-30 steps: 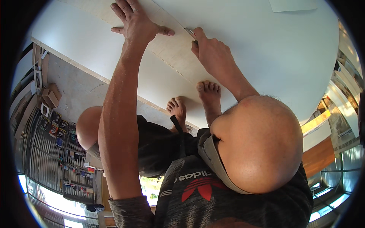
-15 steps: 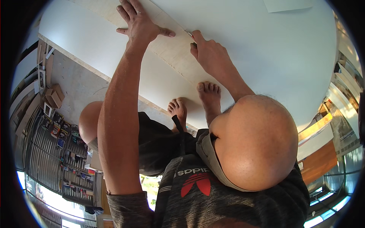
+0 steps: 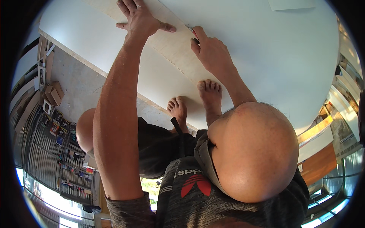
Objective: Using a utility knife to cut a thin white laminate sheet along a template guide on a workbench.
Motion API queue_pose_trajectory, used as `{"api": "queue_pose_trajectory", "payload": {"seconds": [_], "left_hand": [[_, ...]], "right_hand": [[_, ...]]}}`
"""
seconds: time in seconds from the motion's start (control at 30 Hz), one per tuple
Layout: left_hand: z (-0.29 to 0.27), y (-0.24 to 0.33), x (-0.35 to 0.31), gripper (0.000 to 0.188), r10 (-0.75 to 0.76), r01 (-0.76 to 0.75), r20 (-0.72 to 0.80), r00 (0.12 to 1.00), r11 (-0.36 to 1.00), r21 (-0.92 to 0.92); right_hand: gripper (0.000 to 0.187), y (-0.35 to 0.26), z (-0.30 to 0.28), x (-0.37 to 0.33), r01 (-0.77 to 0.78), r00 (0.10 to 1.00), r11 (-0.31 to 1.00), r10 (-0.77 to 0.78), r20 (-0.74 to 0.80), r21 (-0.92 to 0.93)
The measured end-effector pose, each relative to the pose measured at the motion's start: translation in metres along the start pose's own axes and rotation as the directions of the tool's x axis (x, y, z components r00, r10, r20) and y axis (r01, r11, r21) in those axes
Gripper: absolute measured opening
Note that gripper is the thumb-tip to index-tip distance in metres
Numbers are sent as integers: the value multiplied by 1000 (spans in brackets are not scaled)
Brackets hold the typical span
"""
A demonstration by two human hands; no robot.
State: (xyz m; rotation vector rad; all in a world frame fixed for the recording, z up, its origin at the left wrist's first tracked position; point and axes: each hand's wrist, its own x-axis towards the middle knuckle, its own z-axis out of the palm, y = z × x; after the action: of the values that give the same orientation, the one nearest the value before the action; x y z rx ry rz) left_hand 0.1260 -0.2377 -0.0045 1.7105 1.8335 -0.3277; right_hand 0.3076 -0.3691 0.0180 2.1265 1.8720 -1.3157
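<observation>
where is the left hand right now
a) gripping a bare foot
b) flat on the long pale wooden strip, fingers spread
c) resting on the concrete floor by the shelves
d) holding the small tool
b: the left hand lies palm down with fingers spread on the pale wooden strip that lies across the white board, while the right hand beside it pinches a small tool at the strip's edge.

A long pale wooden strip (image 3: 171, 45) lies flat on a large white board (image 3: 266, 57), running diagonally from the upper left of the frame down toward the centre. A small tool (image 3: 192, 32) with a red and metal tip, mostly hidden, touches the strip's right edge near the top centre.
</observation>
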Motion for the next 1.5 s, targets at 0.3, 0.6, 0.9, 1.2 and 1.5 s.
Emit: {"api": "queue_pose_trajectory", "payload": {"seconds": [0.3, 0.6, 0.9, 1.2, 1.5], "left_hand": [[-2, 3, -1, 185, 16, -16, -17, 1000, 1000, -25], [-1, 2, 0, 185, 18, -18, -17, 1000, 999, -36], [3, -3, 0, 185, 44, -45, -32, 999, 998, -36], [7, -12, 4, 179, 150, -151, -51, 987, 989, -8], [0, 1, 3, 185, -2, 2, 8, 1000, 1000, -7]], "right_hand": [[29, -5, -1, 1, -35, 999, 999, 35, 8, -32], [28, -7, -8, 4, -35, 993, 999, 38, 109, -30], [29, -10, -13, 7, -16, 996, 1000, 17, 88, -14], [26, -4, -5, 2, -20, 997, 999, 17, 76, 35], [29, 4, -1, -2, -59, 998, 994, 55, 40, 93]]}}
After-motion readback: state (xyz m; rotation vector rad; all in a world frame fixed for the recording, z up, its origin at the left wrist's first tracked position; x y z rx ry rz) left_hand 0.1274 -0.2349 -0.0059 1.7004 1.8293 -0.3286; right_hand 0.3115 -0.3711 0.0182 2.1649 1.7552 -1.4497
